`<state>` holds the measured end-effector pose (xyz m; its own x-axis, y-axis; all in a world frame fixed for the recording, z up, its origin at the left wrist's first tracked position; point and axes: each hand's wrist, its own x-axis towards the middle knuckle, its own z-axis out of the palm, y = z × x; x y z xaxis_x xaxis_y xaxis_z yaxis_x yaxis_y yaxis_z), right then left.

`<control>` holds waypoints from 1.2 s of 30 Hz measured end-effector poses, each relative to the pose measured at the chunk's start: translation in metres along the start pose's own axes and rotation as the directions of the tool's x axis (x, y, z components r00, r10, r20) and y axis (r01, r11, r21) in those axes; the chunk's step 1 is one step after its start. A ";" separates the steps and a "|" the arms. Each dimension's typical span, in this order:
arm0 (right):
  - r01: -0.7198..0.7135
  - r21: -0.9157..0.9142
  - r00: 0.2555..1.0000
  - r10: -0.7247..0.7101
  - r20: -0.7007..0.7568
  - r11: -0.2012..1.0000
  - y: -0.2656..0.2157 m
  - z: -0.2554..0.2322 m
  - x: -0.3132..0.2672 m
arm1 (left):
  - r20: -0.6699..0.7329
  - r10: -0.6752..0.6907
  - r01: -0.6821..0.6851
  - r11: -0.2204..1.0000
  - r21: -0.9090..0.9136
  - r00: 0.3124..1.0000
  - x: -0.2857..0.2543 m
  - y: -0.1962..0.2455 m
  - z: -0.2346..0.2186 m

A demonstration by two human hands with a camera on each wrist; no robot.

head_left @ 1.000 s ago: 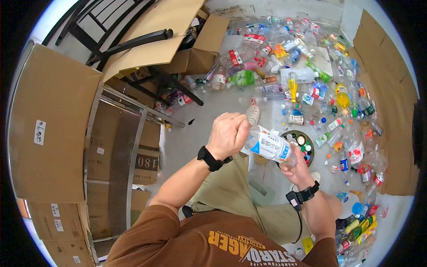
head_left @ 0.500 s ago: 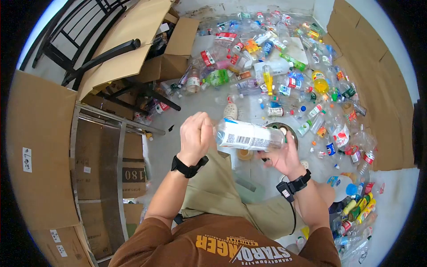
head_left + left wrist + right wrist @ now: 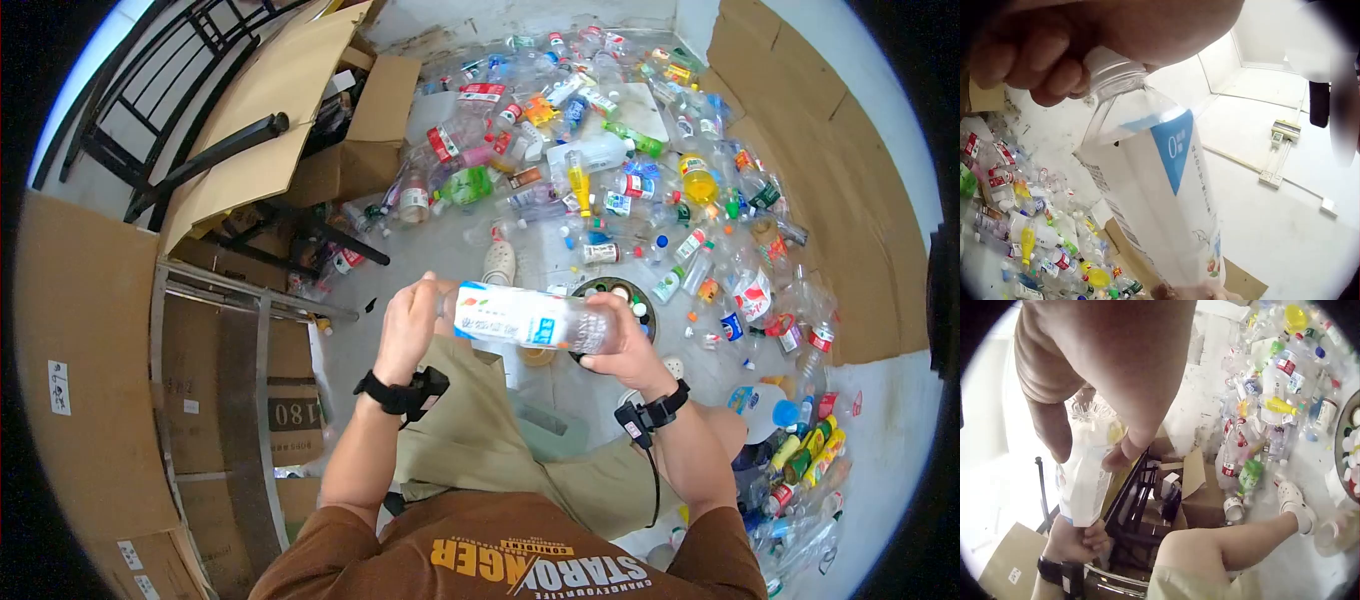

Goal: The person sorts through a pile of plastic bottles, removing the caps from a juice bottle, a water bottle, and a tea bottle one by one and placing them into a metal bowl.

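Note:
A clear plastic bottle [image 3: 510, 318] with a white and blue label lies nearly level between my hands, in front of my body. My left hand [image 3: 408, 325] curls its fingers round the neck end, where the mouth is hidden. The ridged neck [image 3: 1116, 78] shows just below those fingers in the left wrist view. At the other end, my right hand [image 3: 632, 350] grips the bottle near its base, thumb and fingers on opposite sides. From the right wrist, the ribbed base [image 3: 1091, 412] shows between the fingers.
A round tin [image 3: 655, 305] of loose caps stands on the floor beyond my right hand. Many empty bottles [image 3: 600, 152] spread over the floor ahead and to the right. A cardboard box [image 3: 372, 130], black metal frame [image 3: 215, 165] and metal rack [image 3: 262, 400] are at left.
The bottle has turned about its length, showing a different side of its label. My right hand's fingers, spread half a second ago, grip its base again. The head view has swung right.

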<state>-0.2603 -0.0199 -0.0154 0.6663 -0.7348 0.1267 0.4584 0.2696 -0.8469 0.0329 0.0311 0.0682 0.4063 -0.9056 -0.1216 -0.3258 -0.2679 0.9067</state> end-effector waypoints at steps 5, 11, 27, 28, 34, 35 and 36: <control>-0.044 0.176 0.998 0.050 -0.031 0.983 0.003 0.001 0.002 | 0.033 0.283 -0.284 0.958 0.042 0.959 -0.009 0.020 0.000; -0.374 0.547 0.924 0.354 0.148 0.749 0.006 -0.013 0.001 | 0.191 0.607 -0.637 0.737 0.227 0.771 -0.022 0.041 -0.003; -0.083 0.120 0.997 0.082 0.016 0.989 0.006 -0.006 0.000 | 0.023 0.193 -0.195 0.975 0.107 0.981 -0.013 0.020 0.002; 0.016 -0.041 0.999 -0.014 0.038 0.999 0.005 -0.003 0.002 | 0.018 0.120 -0.121 0.992 0.033 0.993 -0.008 0.014 -0.001; -0.253 0.452 0.967 0.224 0.118 0.855 -0.005 0.006 0.001 | 0.029 0.394 -0.390 0.892 0.229 0.919 -0.017 0.037 -0.003; -0.351 0.501 0.936 0.276 0.220 0.791 0.000 -0.002 0.002 | 0.058 0.470 -0.466 0.838 0.285 0.881 -0.020 0.043 -0.004; -0.448 0.536 0.892 0.316 0.324 0.716 0.011 -0.018 0.004 | 0.108 0.506 -0.510 0.789 0.341 0.855 -0.022 0.048 -0.004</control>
<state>-0.2633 -0.0306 -0.0335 0.9294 -0.3689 0.0128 0.3449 0.8555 -0.3863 0.0120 0.0392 0.1157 0.0902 -0.9460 0.3115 -0.7556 0.1387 0.6401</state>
